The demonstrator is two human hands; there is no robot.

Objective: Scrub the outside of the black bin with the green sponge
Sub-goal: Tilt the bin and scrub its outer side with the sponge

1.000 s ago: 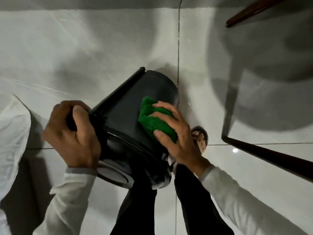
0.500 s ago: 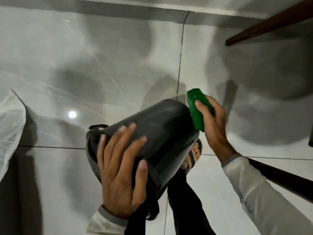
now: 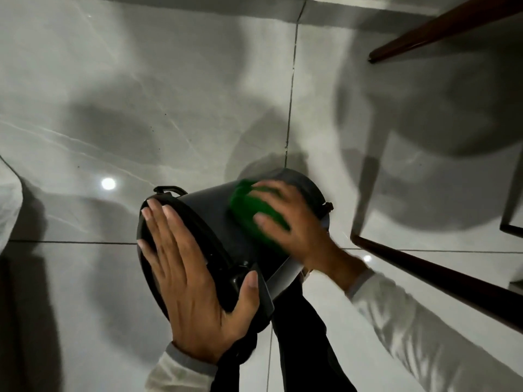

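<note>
Two hands are on the black bin (image 3: pixel 209 213), which you hold tipped on its side above the pale tiled floor (image 3: pixel 141 80), its lid end turned toward you and its base pointing away. Your left hand (image 3: pixel 192 278) lies flat and spread across the lid end, fingers stretched out along the rim and the thumb hooked round the lower edge near the hinge, so it is open and bracing rather than closed round anything. Your right hand (image 3: pixel 294 224) presses the green sponge (image 3: pixel 249 207) against the upper side wall of the bin, fingers laid over the sponge and pinning it to the plastic; this hand and the sponge are blurred, so the exact finger positions are hard to read. The sponge sits about midway along the barrel, nearer the base end than the lid. A thin black handle loop (image 3: pixel 169 190) sticks up from the rim at the upper left of the lid end. Both your sleeves are white, and your dark trouser legs (image 3: pixel 300 335) show below the bin. Dark wooden furniture rails (image 3: pixel 441 281) cross the right side, casting broad shadows on the tiles. A white cloth-like edge (image 3: pixel 8 205) shows at the far left.
</note>
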